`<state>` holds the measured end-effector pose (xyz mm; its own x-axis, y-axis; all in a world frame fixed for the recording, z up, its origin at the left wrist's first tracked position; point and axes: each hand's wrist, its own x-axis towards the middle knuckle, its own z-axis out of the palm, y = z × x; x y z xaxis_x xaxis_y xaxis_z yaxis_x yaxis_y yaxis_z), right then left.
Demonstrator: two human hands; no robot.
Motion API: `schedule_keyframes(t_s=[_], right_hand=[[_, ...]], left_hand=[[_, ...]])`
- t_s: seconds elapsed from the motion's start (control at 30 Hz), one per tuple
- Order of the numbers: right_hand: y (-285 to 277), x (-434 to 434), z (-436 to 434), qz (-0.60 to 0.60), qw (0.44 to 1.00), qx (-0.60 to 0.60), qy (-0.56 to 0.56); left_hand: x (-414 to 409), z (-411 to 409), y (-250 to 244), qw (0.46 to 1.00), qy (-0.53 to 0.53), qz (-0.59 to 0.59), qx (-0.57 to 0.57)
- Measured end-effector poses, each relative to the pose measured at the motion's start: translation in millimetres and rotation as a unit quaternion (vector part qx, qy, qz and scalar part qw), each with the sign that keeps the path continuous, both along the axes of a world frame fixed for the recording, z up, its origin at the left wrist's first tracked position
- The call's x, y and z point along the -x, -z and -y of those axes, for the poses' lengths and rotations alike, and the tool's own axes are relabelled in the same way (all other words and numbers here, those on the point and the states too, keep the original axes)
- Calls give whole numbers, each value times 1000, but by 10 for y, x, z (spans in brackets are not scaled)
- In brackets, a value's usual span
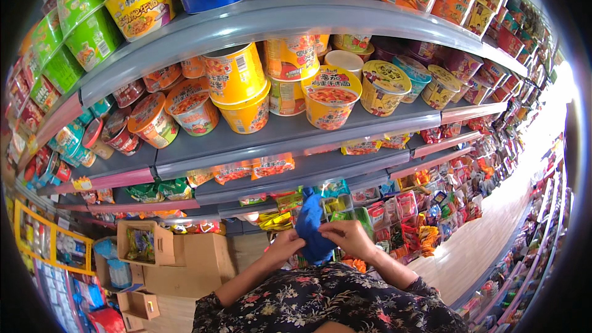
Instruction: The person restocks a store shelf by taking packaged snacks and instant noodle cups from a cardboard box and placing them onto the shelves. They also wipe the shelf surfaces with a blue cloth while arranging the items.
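Note:
A blue cloth (311, 224) hangs bunched between my two hands in front of my body. My left hand (284, 246) pinches its left edge between thumb and fingers. On the other side, my right hand (348, 237) grips the cloth's right edge the same way. Beyond the cloth stands a shelf unit with cup noodles. A yellow noodle cup with a lid (331, 101) is at the front of the middle shelf (277, 141). Left of it, a yellow tub (236, 74) is stacked on another yellow tub (247, 113).
Noodle tubs line the top shelf (296, 7). Bagged snacks (407, 212) fill low racks at right, beside the aisle floor (481, 222). Lower left are cardboard boxes (189, 263), a box holding packets (164, 243) and a yellow frame (53, 243).

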<state>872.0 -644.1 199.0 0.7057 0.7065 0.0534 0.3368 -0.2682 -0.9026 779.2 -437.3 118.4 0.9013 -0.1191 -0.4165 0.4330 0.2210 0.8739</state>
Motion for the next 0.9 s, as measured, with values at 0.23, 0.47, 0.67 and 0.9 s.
schedule_keyframes(t_s=[0.23,0.47,0.67,0.9], right_hand=[[-561,-1036,-62,241,954,-114,135],[-664,-1809,-814,363,885,-138,258],[-564,-1902,-1128,319,875,-193,308],[-664,-1972,-1115,336,876,-159,308]], left_hand=[[260,46,-270,962,-236,53,126],[485,191,-467,948,-267,-1,171],[686,-55,-350,958,-271,9,88],[760,-240,-381,967,-255,3,21]])
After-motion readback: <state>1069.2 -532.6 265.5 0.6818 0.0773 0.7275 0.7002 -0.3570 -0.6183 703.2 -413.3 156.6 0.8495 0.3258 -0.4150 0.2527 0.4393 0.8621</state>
